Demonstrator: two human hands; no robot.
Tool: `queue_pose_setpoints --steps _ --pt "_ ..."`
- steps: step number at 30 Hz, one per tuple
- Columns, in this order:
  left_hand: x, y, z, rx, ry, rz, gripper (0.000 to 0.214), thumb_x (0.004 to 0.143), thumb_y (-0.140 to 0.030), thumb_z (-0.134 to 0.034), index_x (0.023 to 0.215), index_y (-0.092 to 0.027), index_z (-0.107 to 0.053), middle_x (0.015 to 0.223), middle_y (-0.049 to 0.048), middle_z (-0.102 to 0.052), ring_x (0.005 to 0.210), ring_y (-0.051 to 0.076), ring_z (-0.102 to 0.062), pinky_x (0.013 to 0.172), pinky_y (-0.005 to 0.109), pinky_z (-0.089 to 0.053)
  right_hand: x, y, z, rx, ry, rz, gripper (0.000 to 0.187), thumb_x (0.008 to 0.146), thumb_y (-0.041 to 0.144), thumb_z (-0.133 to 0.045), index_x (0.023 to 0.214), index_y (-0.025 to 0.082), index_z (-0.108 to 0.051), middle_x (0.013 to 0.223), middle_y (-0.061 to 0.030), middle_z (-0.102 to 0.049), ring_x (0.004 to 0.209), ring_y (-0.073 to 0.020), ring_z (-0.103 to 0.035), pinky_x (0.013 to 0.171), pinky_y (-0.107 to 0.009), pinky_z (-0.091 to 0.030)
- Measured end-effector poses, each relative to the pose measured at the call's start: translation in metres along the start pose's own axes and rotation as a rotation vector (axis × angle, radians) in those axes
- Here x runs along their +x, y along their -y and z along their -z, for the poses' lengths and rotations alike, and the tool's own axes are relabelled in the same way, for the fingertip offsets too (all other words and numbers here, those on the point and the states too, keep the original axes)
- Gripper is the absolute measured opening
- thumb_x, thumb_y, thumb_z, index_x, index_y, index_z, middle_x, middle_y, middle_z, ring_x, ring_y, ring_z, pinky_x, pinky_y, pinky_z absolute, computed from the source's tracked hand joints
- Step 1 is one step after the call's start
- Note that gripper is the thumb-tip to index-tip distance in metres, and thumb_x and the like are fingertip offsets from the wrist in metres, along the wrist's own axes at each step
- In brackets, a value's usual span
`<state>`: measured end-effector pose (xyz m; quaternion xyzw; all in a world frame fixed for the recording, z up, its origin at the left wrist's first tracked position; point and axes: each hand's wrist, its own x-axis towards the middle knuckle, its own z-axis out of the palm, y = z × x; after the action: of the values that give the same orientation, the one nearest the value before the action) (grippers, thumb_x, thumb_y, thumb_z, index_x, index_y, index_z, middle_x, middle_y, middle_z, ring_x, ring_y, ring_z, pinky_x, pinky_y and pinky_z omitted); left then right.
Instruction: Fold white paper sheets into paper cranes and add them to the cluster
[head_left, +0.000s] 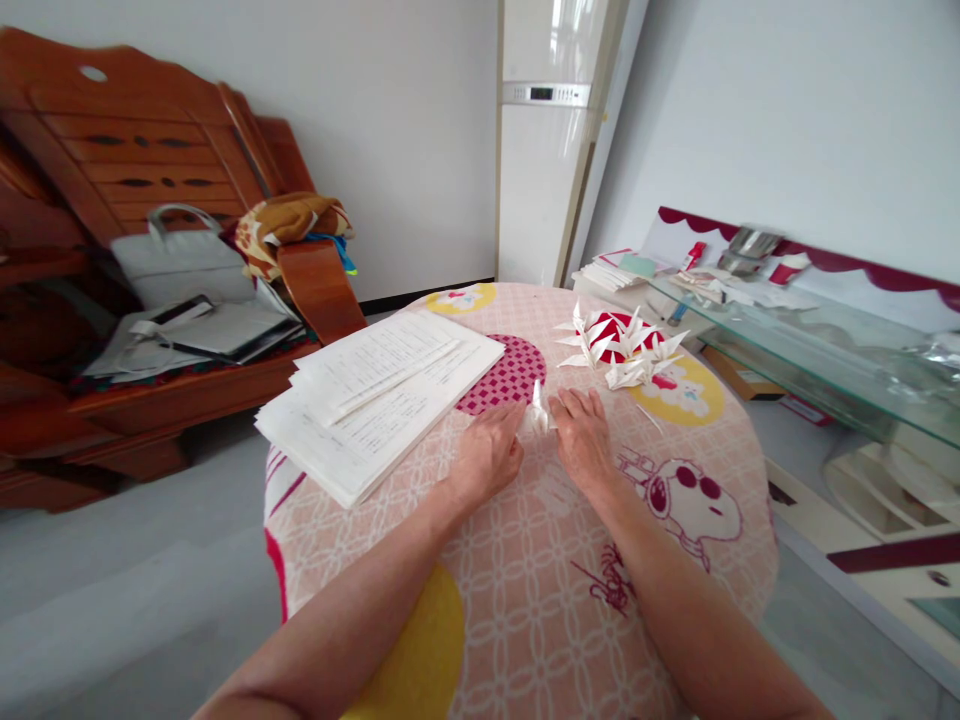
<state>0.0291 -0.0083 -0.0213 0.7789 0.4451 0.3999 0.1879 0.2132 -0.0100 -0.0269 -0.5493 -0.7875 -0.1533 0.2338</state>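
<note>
A small white folded paper crane (538, 414) stands on the patterned tablecloth between my two hands, its pointed tip upward. My left hand (489, 448) is closed, with its fingertips at the crane's left side. On the other side, my right hand (583, 432) has its fingers bent and pressed to the crane's right edge. The fingertips partly cover both sides of the crane. Several finished paper cranes (592, 340) sit in a group at the table's far right. A thin white paper strip (649, 418) lies just in front of that group.
A thick stack of written paper sheets (375, 400) covers the table's left part. To the right is a glass shelf (810, 345) bearing various items. A wooden bench (142, 150) with a grey bag (184, 260) stands at left. The round table (517, 600) has a cartoon-printed cloth.
</note>
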Motion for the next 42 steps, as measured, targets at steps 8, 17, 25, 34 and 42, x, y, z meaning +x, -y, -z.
queue_pose_setpoints --steps 8,17,25,34,42 --pt "0.002 0.0 -0.006 -0.219 -0.022 0.252 0.019 0.078 -0.004 -0.059 0.078 -0.022 -0.062 0.076 0.0066 -0.061 0.083 0.024 -0.061 0.075 0.026 -0.048 0.003 0.02 0.0 0.064 0.013 0.009 0.039 0.094 0.008 -0.038 0.125 0.011 -0.062 0.128 -0.0179 -0.064 0.119 -0.0287 -0.053 0.115 -0.048 -0.028" --pt "0.005 -0.012 -0.011 -0.424 -0.148 0.298 0.025 0.074 0.003 -0.053 0.065 -0.02 -0.056 0.063 0.0018 -0.051 0.061 0.016 -0.041 0.063 0.026 -0.034 0.005 0.043 0.004 0.261 0.127 -0.202 0.028 0.094 0.008 -0.036 0.096 0.014 -0.064 0.088 -0.0119 -0.071 0.083 -0.0241 -0.062 0.076 -0.032 -0.042" --pt "0.004 -0.014 -0.021 -0.471 -0.165 0.314 0.025 0.076 0.001 -0.05 0.064 -0.02 -0.057 0.061 0.0015 -0.056 0.058 0.015 -0.043 0.056 0.026 -0.03 0.007 0.049 0.01 0.48 0.125 -0.392 0.018 0.088 0.011 -0.043 0.093 0.017 -0.059 0.078 -0.0083 -0.069 0.071 -0.0213 -0.062 0.064 -0.028 -0.036" --pt "0.006 -0.015 -0.024 -0.448 -0.193 0.344 0.026 0.074 0.003 -0.049 0.06 -0.018 -0.053 0.057 -0.002 -0.05 0.057 0.013 -0.042 0.057 0.023 -0.03 0.012 0.052 0.008 0.465 0.124 -0.449 0.018 0.086 0.01 -0.043 0.092 0.018 -0.057 0.077 -0.0082 -0.067 0.069 -0.021 -0.06 0.061 -0.027 -0.035" --pt "0.004 -0.018 -0.018 -0.59 -0.14 0.322 0.021 0.078 -0.004 -0.046 0.082 -0.019 -0.061 0.067 -0.0006 -0.058 0.058 0.013 -0.05 0.057 0.022 -0.039 0.011 0.049 0.003 0.51 0.082 -0.448 0.017 0.087 0.011 -0.041 0.088 0.019 -0.056 0.071 -0.0056 -0.065 0.066 -0.0197 -0.058 0.059 -0.027 -0.035"
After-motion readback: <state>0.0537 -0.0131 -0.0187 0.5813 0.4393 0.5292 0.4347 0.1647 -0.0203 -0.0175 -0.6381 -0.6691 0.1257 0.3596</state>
